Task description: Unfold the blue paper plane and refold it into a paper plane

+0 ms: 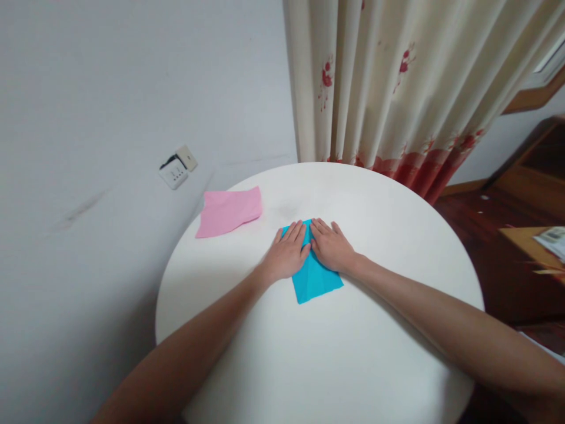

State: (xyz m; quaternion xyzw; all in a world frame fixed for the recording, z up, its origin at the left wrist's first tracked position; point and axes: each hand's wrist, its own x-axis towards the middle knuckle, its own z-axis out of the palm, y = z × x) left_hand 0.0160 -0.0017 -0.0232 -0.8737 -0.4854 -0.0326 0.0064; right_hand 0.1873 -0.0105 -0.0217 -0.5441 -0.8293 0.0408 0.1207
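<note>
- The blue paper sheet lies flat near the middle of the round white worktop, a little toward its far edge, its near corner pointing at the person.
- The left hand rests palm down on the sheet's far left part, fingers stretched flat and together, clasping nothing.
- The right hand presses the far right part the same way, fingers spread flat, thumbs nearly touching along the middle line.
- The sheet looks thin, light and easily creased; it would likely slide on the smooth worktop unless pinned, and is best lifted by a free corner or the near edge.
- A pink paper sheet lies well apart, at the far left edge of the worktop, slightly rumpled.
- Both hands cover the blue sheet's far half, so any fold or crease beneath cannot be made out.
- A wall socket and a flowered curtain stand behind; the worktop's near edge is cut off.
</note>
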